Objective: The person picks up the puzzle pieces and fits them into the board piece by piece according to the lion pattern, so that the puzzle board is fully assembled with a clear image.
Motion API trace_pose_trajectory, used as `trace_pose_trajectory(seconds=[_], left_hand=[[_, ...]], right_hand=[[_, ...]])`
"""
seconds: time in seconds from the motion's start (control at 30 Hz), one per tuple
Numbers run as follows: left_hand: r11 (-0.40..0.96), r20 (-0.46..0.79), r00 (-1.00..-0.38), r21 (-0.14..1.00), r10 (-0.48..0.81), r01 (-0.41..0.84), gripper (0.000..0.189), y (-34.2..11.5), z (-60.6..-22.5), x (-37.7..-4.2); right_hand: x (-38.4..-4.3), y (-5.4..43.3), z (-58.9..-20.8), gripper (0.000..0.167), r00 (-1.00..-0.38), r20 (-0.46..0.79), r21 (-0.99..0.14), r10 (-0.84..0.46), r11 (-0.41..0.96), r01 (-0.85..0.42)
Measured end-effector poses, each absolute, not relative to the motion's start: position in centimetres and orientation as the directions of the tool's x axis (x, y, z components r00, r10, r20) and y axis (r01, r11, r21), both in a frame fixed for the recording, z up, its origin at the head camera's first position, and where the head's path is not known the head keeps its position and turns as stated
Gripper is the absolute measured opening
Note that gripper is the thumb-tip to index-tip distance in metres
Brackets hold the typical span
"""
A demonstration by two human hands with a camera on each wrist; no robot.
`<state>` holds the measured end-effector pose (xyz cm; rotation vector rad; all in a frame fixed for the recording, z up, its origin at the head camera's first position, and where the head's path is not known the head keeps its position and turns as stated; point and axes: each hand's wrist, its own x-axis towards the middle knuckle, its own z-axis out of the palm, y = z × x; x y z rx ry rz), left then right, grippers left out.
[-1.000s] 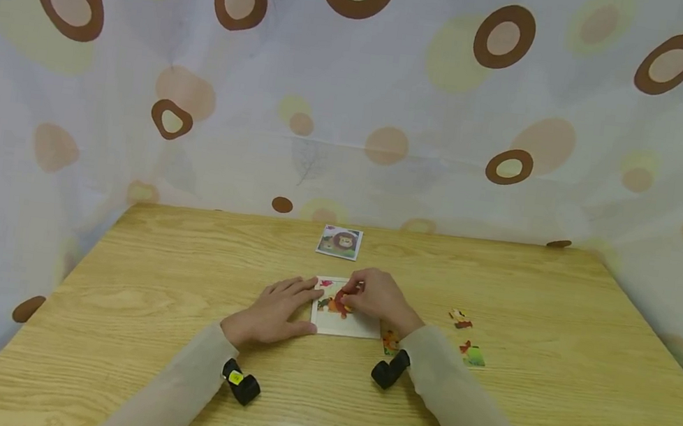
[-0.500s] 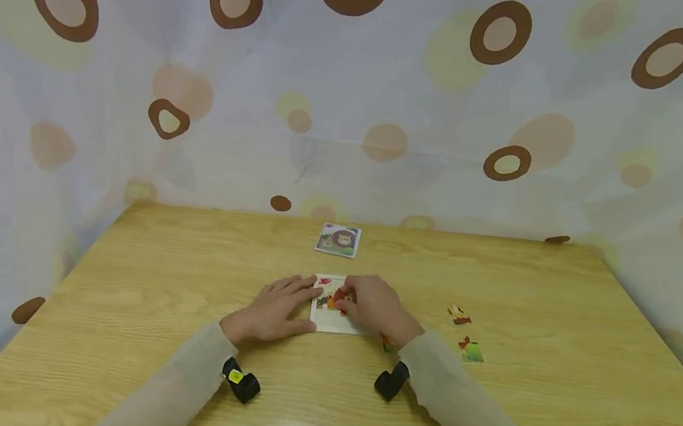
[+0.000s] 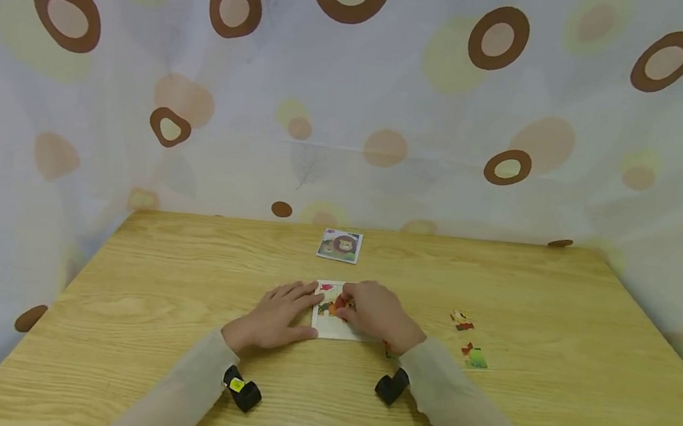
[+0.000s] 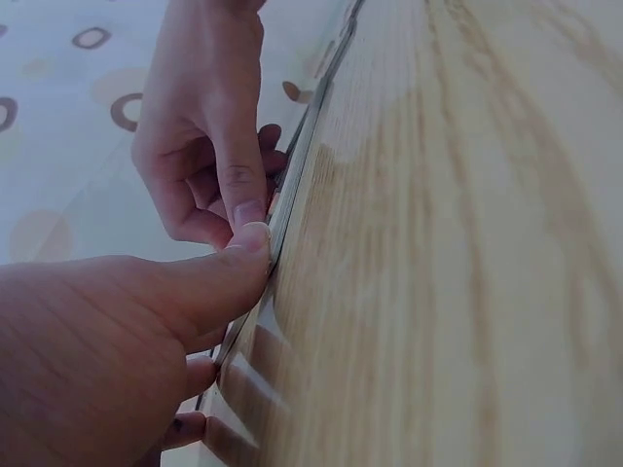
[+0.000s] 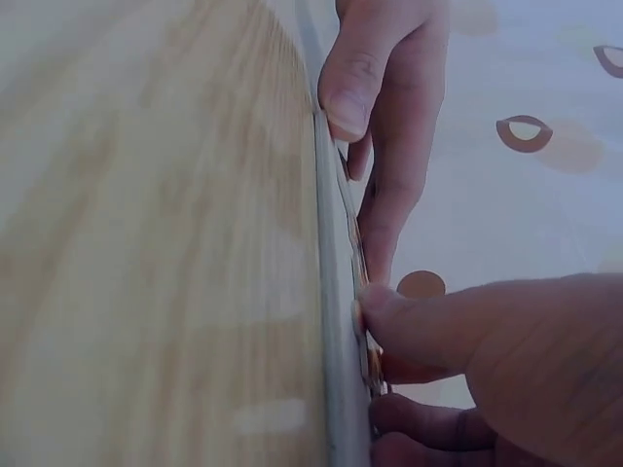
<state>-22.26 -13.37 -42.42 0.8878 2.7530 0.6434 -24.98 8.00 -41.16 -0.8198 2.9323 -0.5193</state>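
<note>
A white-bordered jigsaw board lies on the table with some pieces of a picture laid in its upper left. My left hand rests along its left edge, fingers spread and fairly straight, the thumb at the lower corner. Over the middle of the board my right hand pinches a reddish-brown puzzle piece between thumb and fingers, down at the board's surface. That hand hides the board's right part. In the right wrist view, the right thumb presses low against the board's side-on edge.
A lion picture card lies behind the board. Loose puzzle pieces lie to the right: a yellow and brown one, a green one and one partly under the right wrist. A patterned cloth hangs behind the table.
My right hand has come down flatter over the board with the puzzle piece, covering more of it and of the loose piece by the wrist. The left hand stays in place.
</note>
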Motion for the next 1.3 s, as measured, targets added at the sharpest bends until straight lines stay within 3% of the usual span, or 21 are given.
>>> trace_pose_trajectory(seconds=[0.43, 0.77, 1.0, 1.3], left_hand=[[0.72, -0.027, -0.801, 0.456, 0.599, 0.523, 0.06, -13.11, -42.4, -21.92], [0.739, -0.03, -0.812, 0.434, 0.583, 0.515, 0.061, -13.48, -42.33, -21.95], [0.74, -0.03, -0.813, 0.435, 0.582, 0.514, 0.06, -13.13, -42.12, -22.04], [0.734, -0.024, -0.813, 0.447, 0.581, 0.511, 0.06, -13.03, -41.9, -21.82]], right_hand=[[-25.33, 8.41, -40.56, 0.016, -0.824, 0.03, -0.259, -0.566, 0.792, -0.553], [-25.36, 7.84, -40.97, 0.021, -0.872, 0.025, -0.358, -0.488, 0.81, -0.464], [-25.61, 7.96, -40.9, 0.019, -0.873, 0.005, -0.386, -0.487, 0.804, -0.451], [-24.72, 7.48, -41.02, 0.016, -0.892, -0.009, -0.343, -0.452, 0.839, -0.421]])
